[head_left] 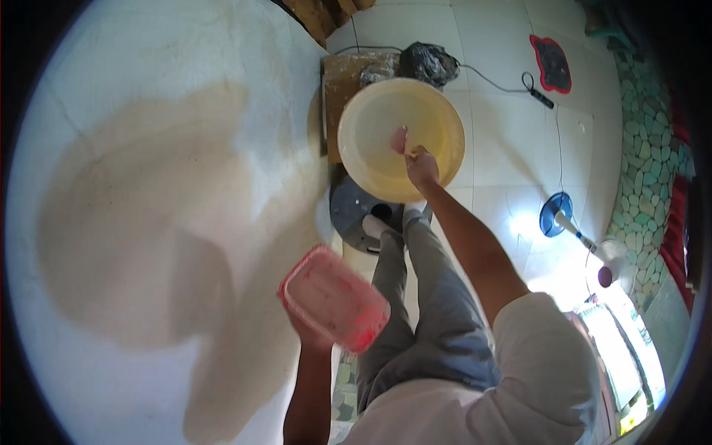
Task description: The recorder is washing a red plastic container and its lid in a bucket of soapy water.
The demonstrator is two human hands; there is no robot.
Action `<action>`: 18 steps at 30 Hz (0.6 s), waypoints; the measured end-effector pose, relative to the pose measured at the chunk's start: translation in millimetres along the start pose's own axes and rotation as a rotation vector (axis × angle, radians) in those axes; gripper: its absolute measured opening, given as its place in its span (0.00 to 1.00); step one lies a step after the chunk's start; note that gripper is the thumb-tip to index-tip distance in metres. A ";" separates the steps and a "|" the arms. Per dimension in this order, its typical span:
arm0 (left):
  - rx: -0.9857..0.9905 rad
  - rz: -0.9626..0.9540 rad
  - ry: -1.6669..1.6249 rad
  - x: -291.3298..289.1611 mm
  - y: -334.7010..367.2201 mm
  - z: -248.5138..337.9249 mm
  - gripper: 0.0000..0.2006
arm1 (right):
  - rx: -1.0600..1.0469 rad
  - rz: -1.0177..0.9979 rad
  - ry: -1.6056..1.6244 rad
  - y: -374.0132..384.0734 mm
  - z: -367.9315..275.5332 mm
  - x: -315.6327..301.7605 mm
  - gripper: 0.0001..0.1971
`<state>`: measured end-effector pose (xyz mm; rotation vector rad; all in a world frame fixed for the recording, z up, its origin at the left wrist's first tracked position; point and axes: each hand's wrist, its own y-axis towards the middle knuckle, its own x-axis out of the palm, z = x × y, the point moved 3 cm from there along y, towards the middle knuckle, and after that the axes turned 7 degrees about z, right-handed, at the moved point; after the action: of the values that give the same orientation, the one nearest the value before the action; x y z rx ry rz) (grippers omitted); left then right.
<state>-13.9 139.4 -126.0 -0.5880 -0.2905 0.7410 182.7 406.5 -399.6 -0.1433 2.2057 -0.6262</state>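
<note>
Left hand (pixel 313 335) supports red-smeared tray (pixel 332 295); fingers mostly hidden beneath it. Right hand (pixel 422 167): fingers pinched around pink-tipped tool (pixel 401 139). I see yellowish tub (pixel 450 122) directly below those fingers.

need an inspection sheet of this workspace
Surface: pale glossy floor tiles.
Job's things: round cream plastic-looking basin; rectangular pink plastic-looking container, red-stained; small pink item, material unclear.
Clutter: crumpled black plastic bag beyond basin; red-edged dark mat on tiles.
Grips: left hand holds container; right hand pinches pink item within basin's outline.
Cables: thin black cord, black power strip.
Surroundings: pale wall at left; green pebble strip at right.
</note>
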 end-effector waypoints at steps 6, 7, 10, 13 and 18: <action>-0.436 -0.218 -0.778 33.2 15.8 -1.5 0.32 | 0.037 -0.857 0.912 -146.9 -48.2 -69.2 0.16; -0.481 -0.265 -0.779 37.0 16.2 -4.1 0.33 | 0.109 -1.034 1.012 -169.6 -57.2 -82.8 0.20; -0.555 -0.346 -0.778 45.9 10.4 -10.7 0.34 | 0.169 -1.200 0.805 -223.0 -75.3 -114.0 0.31; -0.557 -0.244 -0.748 52.2 -3.1 -12.2 0.30 | 0.265 -1.224 0.921 -260.2 -82.7 -133.7 0.35; -0.552 -0.337 -0.776 54.7 -2.8 -15.0 0.27 | 0.226 -1.057 1.044 -283.1 -73.6 -132.5 0.32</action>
<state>33.0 170.3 -133.9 -0.7236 -1.3106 0.5276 185.6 229.1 -132.0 -1.1194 2.8945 -1.8345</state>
